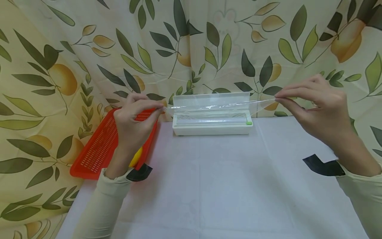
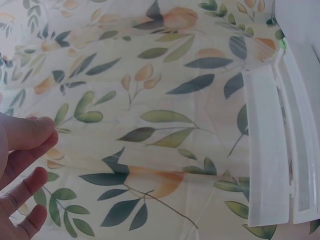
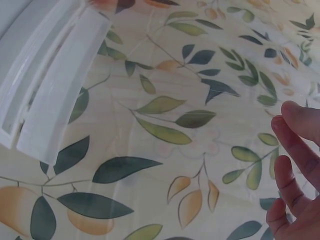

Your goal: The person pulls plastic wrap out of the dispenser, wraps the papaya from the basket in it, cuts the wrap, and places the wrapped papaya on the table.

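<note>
A clear sheet of plastic wrap (image 1: 206,107) stretches between my two hands, above a white plastic-wrap dispenser (image 1: 212,130). Thumb and forefinger of my left hand (image 1: 134,119) pinch its left end. At the other end my right hand (image 1: 317,109) pinches the film between thumb and fingertips. The dispenser's lid (image 1: 210,99) stands up at the back, and a green cutter slider (image 1: 249,123) sits at its right front corner. In the left wrist view the left hand (image 2: 22,170) has its other fingers loosely bent; the right hand (image 3: 300,165) looks alike in the right wrist view.
A red perforated basket (image 1: 95,156) stands at the left table edge, partly behind the left forearm, with something yellow (image 1: 136,157) in it. A white cloth covers the table (image 1: 206,186). A leaf-and-fruit patterned curtain (image 1: 98,79) hangs behind and at the left.
</note>
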The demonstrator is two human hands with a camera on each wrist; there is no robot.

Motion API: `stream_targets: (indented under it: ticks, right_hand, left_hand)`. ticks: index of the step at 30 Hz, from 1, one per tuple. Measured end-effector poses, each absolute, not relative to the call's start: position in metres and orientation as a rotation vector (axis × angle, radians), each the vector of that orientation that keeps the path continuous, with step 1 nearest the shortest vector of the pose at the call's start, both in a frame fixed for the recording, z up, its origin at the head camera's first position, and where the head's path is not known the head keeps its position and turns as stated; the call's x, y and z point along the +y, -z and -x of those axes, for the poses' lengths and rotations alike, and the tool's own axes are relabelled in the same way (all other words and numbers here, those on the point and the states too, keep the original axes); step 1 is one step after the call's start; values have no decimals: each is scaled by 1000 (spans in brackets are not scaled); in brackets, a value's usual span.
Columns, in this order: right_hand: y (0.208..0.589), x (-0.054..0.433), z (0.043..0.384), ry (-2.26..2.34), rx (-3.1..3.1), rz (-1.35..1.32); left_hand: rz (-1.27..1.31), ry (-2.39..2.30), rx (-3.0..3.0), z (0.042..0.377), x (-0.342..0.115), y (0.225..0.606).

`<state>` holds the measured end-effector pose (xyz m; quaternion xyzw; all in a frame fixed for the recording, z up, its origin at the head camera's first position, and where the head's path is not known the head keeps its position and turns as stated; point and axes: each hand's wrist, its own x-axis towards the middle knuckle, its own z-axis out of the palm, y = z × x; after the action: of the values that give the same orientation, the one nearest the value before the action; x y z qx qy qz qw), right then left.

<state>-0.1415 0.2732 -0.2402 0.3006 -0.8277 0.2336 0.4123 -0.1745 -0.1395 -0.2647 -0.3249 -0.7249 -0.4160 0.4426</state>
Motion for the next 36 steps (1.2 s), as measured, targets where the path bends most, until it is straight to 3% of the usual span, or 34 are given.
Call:
stream_targets:
  ticks: [19,36]
  right_hand:
    - [247,270,119,-645,-2039,-746]
    - [302,271,73,-690,-2125,-794]
  left_hand:
    - [833,986,-1837,145,-146,274]
    - [921,1091,-1880,105,-154,331]
